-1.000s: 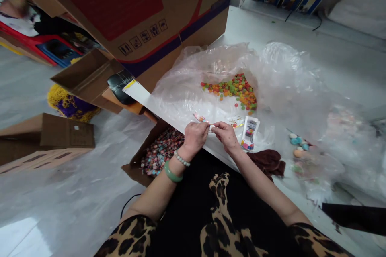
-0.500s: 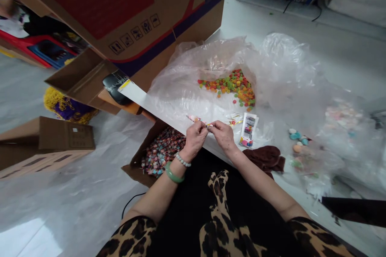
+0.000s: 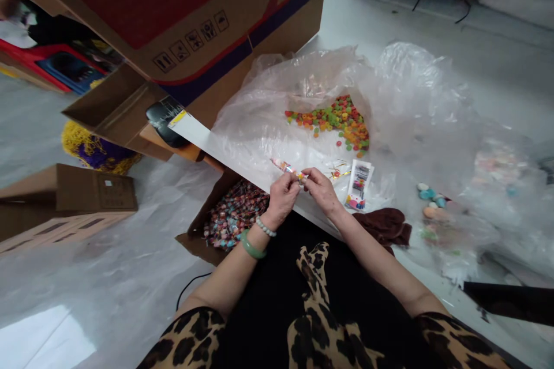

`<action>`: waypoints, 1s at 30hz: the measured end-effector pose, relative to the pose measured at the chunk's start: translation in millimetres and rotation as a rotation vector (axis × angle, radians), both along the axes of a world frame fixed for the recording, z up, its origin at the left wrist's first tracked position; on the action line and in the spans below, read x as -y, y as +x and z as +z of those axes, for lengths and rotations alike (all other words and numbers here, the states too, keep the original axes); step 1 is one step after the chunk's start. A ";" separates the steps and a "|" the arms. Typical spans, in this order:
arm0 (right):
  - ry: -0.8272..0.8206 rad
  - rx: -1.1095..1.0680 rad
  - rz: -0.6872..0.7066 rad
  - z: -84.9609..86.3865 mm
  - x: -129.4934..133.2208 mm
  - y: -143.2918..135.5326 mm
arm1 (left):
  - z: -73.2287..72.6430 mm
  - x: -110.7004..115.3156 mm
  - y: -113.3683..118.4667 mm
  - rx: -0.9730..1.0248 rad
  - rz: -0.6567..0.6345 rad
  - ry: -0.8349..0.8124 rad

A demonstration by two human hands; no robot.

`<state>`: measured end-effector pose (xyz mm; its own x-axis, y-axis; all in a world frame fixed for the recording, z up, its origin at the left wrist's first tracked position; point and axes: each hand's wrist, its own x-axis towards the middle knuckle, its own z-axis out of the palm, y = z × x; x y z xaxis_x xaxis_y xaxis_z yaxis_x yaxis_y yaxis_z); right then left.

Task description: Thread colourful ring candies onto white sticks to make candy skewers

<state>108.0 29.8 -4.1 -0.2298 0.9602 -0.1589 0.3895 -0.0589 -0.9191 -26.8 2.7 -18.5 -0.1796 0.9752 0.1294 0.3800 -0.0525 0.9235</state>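
My left hand and my right hand meet over the table's near edge, fingertips pinched together. Between them is a slim, clear-wrapped strip of small coloured pieces, its pointed end sticking out past the left fingers. Both hands appear to grip it; the fingers cover part. Just beyond my right hand lie gold strips and a small printed packet. Farther back, a pile of red, orange, yellow and green ring-shaped pieces rests on clear plastic sheeting.
Below the table edge, an open carton holds many small shiny wrapped pieces. A large cardboard box stands at the back left. A brown cloth lies right of my forearm, with bagged pastel pieces farther right.
The wrapped strip shows more between and beyond my fingers. My right fingers have shifted slightly up along it, and the view has moved a little.
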 end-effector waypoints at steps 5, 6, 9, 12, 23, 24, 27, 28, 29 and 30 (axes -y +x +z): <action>0.404 0.345 0.156 14.3 6.0 15.2 | 8.0 -2.5 -1.8 0.236 0.034 -0.086; 0.456 0.426 0.163 15.6 6.5 16.2 | 9.5 -2.3 -0.6 0.243 0.027 -0.086; 0.538 0.620 0.141 14.7 6.1 13.3 | 12.3 -0.2 5.2 0.208 0.014 -0.076; 0.557 0.710 0.075 10.8 4.9 3.1 | 10.2 1.4 10.9 0.140 0.027 -0.053; 0.375 0.566 0.184 3.7 -1.5 0.7 | 3.1 -2.2 2.5 0.166 0.075 -0.067; 0.355 0.558 0.161 4.2 -2.7 1.0 | 3.9 -1.5 2.9 0.139 0.068 -0.054; 0.249 0.511 0.036 6.0 -7.5 -3.1 | 2.8 -0.5 4.8 0.029 0.054 -0.001; 0.220 0.487 0.009 5.8 -9.7 -5.4 | 1.3 -0.9 5.0 0.002 0.049 0.013; 0.202 0.462 -0.002 5.0 -11.9 -7.7 | -0.4 -1.6 4.7 -0.021 0.044 0.022; 0.195 0.429 -0.001 3.5 -14.3 -9.9 | -2.2 -2.6 4.0 -0.042 0.040 0.028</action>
